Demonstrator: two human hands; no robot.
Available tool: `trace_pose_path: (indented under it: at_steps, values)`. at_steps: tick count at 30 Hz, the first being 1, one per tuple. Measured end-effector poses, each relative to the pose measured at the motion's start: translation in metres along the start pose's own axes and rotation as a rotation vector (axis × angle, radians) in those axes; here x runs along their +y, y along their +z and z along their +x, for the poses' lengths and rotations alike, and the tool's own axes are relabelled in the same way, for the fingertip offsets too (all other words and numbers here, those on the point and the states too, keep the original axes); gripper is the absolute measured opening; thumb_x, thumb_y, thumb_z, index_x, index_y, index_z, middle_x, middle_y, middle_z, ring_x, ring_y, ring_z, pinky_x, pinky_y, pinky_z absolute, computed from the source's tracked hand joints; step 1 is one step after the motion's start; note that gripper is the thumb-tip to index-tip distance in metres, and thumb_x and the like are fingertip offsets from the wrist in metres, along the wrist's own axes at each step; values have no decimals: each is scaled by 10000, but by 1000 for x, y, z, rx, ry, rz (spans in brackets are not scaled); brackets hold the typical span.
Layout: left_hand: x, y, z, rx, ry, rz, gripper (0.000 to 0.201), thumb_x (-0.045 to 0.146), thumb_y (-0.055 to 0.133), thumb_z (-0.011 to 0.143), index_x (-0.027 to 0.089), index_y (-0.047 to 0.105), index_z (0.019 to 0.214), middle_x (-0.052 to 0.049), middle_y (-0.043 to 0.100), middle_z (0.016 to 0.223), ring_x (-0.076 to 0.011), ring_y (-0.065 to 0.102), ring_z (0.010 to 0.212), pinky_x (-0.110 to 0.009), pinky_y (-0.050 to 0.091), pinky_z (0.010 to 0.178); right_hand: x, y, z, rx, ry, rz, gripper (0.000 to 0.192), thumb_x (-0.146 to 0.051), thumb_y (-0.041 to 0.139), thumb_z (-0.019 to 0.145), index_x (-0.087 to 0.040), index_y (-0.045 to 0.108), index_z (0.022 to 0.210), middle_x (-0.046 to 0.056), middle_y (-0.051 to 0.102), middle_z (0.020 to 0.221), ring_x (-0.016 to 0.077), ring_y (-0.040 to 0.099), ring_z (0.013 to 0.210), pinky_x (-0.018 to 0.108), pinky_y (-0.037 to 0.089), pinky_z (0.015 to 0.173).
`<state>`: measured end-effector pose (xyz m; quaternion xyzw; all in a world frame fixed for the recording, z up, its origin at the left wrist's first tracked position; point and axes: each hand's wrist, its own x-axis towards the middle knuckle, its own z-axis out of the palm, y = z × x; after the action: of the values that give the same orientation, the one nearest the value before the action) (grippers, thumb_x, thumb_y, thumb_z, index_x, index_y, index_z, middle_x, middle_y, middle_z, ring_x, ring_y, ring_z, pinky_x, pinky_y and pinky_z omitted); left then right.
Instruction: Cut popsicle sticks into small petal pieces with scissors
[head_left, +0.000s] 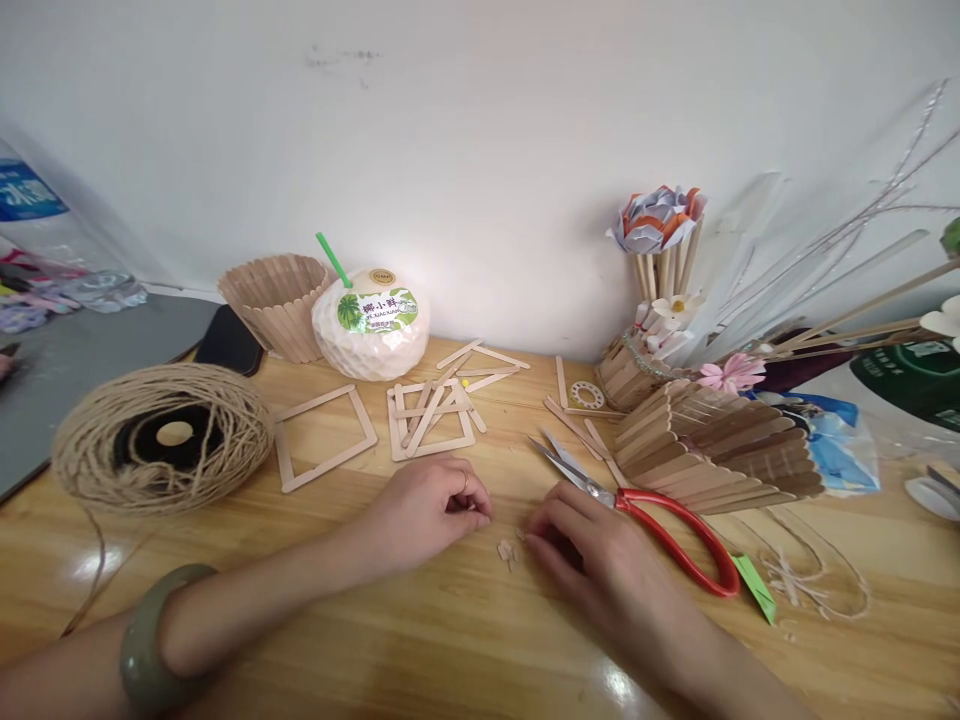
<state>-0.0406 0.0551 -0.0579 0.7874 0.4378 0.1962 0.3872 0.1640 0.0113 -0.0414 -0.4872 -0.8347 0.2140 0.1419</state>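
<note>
Both hands rest low on the counter (pixel 465 640) over the small wood offcuts (pixel 508 550): left hand (pixel 427 510) curled with fingertips pinched together, on what I cannot tell, just left of the offcuts; right hand (pixel 592 560) loosely bent, fingertips touching the counter just right of them, gripping nothing. Judged step: gathering trimmed stick bits, so the next move calls for a fine fingertip pinch. Beyond the offcuts lie the red-handled scissors (pixel 637 510), blades apart, then the stick frames (pixel 431 415), and farthest the coconut drink (pixel 371 322).

A glossy wooden table (pixel 450 640) is seen. On it are laid a twine ball (pixel 161 437), red-handled scissors (pixel 645 515), loose craft sticks (pixel 431 410), a stick square (pixel 324 437), a coconut (pixel 371 322) and stick baskets (pixel 712 447).
</note>
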Motion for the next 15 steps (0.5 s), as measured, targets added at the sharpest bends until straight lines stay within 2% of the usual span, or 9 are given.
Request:
trace_pose_path:
  at_steps: [4, 9, 15]
  values:
    - [2, -1, 0, -7, -2, 18, 83, 129, 630, 733, 189, 687, 737, 16, 644, 748, -124, 578, 717, -220, 431, 662, 3, -5, 0, 3, -31, 87, 206, -127, 408, 906, -201, 598, 876, 46, 574, 843, 172, 571, 733, 288, 468, 654]
    - [5, -1, -1, -23, -22, 36, 80, 132, 630, 735, 184, 690, 741, 11, 650, 757, -130, 583, 736, -225, 428, 677, 7, -3, 2, -29, -60, 96, 217, -123, 445, 907, -222, 632, 954, 39, 572, 878, 166, 570, 764, 286, 462, 683]
    - [5, 0, -2, -19, -16, 56, 94, 124, 622, 737, 191, 689, 744, 13, 659, 770, -134, 587, 767, -228, 425, 698, 6, -2, 4, -14, -56, 136, 174, -105, 504, 881, -202, 647, 867, 32, 582, 849, 156, 576, 751, 269, 459, 676]
